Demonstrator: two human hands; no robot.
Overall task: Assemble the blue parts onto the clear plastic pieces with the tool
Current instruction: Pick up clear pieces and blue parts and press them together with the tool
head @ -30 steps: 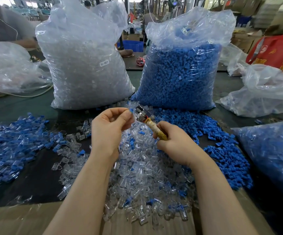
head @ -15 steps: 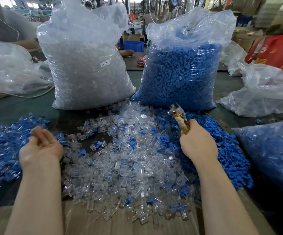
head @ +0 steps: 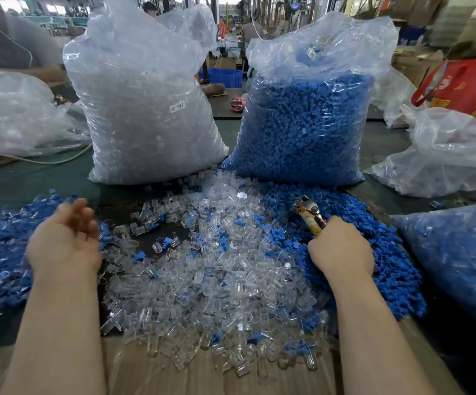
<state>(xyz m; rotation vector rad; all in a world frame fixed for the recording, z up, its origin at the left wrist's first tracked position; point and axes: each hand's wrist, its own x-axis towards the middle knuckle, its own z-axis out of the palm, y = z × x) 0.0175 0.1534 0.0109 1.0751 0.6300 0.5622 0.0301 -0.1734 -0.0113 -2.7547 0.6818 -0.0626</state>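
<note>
A heap of clear plastic pieces lies in the middle of the table. Loose blue parts are piled to its right. At the left lies a pile of pieces with blue parts in them. My left hand hovers at the edge of that left pile, blurred, fingers relaxed and holding nothing. My right hand rests on the blue parts and grips the yellow handle of the tool, whose metal head points up and away.
Behind the heaps stand a big bag of clear pieces and a big bag of blue parts. More plastic bags lie at the far left and right, one full bag at the right edge. Cardboard covers the near edge.
One second ago both hands met over the clear heap, tool against the left hand's piece. The left hand swung out to the left pile and opened; the right hand dropped onto the blue parts.
</note>
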